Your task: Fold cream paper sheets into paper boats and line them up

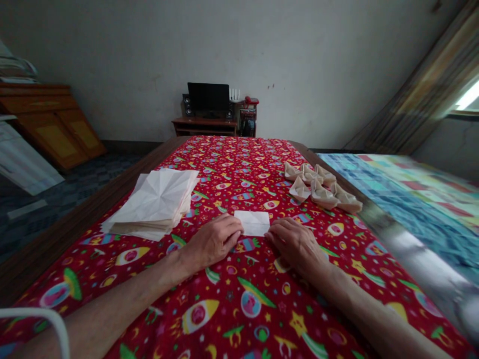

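A small folded paper (pixel 252 223), white and rectangular with faint creases, lies flat on the red patterned cloth between my hands. My left hand (pixel 219 237) is closed at the paper's left edge, fingers curled together and the thumb low beside them. At the lower right corner, my right hand (pixel 297 244) grips the edge with its fingers drawn together. The undersides of both hands' fingers are hidden. To the left lies a stack of creased paper sheets (pixel 157 194). Several folded paper boats (pixel 324 192) stand grouped at the right.
The red cloth (pixel 239 164) covers most of a long dark table (pixel 149 162). A white cable (pixel 41 313) curves across the lower left corner. Beyond the table stand a monitor (pixel 208 97) and a red telephone (pixel 252 100). A bed (pixel 404 199) is at the right.
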The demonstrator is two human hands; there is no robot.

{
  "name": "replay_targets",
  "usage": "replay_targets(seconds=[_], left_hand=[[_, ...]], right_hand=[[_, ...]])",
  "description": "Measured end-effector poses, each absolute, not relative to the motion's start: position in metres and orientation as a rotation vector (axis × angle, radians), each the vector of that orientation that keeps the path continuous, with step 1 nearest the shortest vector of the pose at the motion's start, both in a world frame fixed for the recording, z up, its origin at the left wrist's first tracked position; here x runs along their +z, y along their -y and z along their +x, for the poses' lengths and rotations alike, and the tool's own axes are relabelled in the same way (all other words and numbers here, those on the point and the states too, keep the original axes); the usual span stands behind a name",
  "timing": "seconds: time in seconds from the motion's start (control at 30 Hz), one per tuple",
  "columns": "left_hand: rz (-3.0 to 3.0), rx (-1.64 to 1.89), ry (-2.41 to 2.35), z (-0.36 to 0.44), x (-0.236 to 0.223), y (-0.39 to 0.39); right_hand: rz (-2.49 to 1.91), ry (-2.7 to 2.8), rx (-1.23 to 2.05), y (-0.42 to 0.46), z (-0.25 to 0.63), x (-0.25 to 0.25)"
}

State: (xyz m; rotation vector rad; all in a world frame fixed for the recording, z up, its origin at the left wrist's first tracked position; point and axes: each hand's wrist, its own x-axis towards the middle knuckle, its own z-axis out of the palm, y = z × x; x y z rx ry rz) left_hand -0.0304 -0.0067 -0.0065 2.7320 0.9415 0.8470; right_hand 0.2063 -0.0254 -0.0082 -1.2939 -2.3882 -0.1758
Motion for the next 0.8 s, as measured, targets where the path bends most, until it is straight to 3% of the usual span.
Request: replay_targets(seconds=[0.13,0.57,0.7,0.8], left_hand=[[2.743,0.785,-0.978,-0.0305,-0.0063,0.0081],[2.788,0.823,-0.958,-0.0308,-0.0081,0.0088],[2.861,0.955,-0.999,-0.0309,-0.0069,0.0092],[2.87,1.161,-1.03,-0.0299,-0.0046,0.0112]], right_hand=[[-1.495,2.193,-0.253,0.0279,0.1999,-0.0126],[-1.559,2.034,0.244,0.0206,0.1998,-0.0135],[-1.449,2.057,0.309,0.0221,0.1984,-0.0111],[-1.298,1.997,0.183,0.0226,0.2002,-0.0085]])
